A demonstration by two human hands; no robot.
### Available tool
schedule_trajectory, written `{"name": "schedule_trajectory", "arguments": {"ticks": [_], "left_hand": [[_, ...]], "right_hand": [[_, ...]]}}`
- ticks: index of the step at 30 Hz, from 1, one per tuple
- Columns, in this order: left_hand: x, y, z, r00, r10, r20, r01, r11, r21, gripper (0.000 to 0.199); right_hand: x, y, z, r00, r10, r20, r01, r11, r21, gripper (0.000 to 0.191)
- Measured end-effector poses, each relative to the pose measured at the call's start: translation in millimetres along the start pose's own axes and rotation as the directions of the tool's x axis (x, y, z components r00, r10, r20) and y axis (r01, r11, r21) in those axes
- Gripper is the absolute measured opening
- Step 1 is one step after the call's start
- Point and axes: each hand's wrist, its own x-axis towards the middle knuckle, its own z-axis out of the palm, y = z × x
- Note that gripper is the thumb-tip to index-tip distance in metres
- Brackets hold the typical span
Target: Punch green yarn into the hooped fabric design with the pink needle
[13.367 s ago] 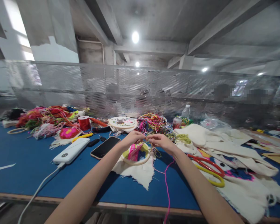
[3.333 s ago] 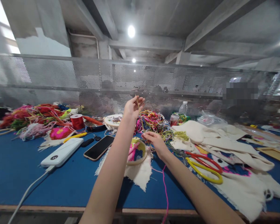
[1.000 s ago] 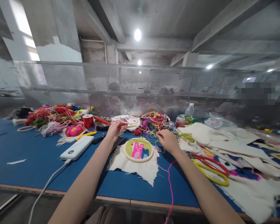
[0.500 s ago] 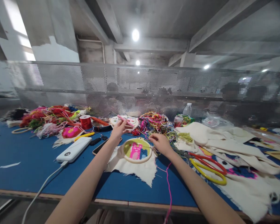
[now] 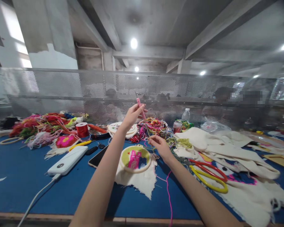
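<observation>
In the head view, the left hand (image 5: 135,116) grips a slim pink pen-shaped tool (image 5: 139,103); below it, the right hand (image 5: 159,146) pinches what looks like a thin yellowish strand (image 5: 147,128). Beneath both grips lies a round, pale-rimmed hoop of pink-and-green stitched cloth (image 5: 135,159). Slack could let the strand snag in the tangled multicoloured yarn heap (image 5: 159,125) just beyond. Half a second earlier, the tool lay flatter and lower.

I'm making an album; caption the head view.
Left hand holds up a slim pink tool near a round pale wooden embroidery hoop.
</observation>
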Motion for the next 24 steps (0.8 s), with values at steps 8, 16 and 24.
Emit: {"name": "schedule_trajectory", "arguments": {"ticks": [8, 16, 24], "left_hand": [[6, 9, 26.3, 0.999, 0.045, 0.003, -0.044, 0.993, -0.107, 0.046], [3, 14, 26.4, 0.995, 0.075, 0.063, -0.070, 0.995, -0.077, 0.073], [2, 11, 29.9, 0.996, 0.087, 0.015, -0.087, 0.996, 0.028, 0.072]], "right_hand": [[3, -8, -4, 0.998, 0.002, -0.066, 0.004, 0.996, 0.090, 0.027], [0, -10, -1, 0.996, 0.045, -0.072, -0.033, 0.986, 0.166, 0.028], [-1, -4, 1, 0.994, 0.069, -0.087, -0.053, 0.983, 0.176, 0.031]]}}
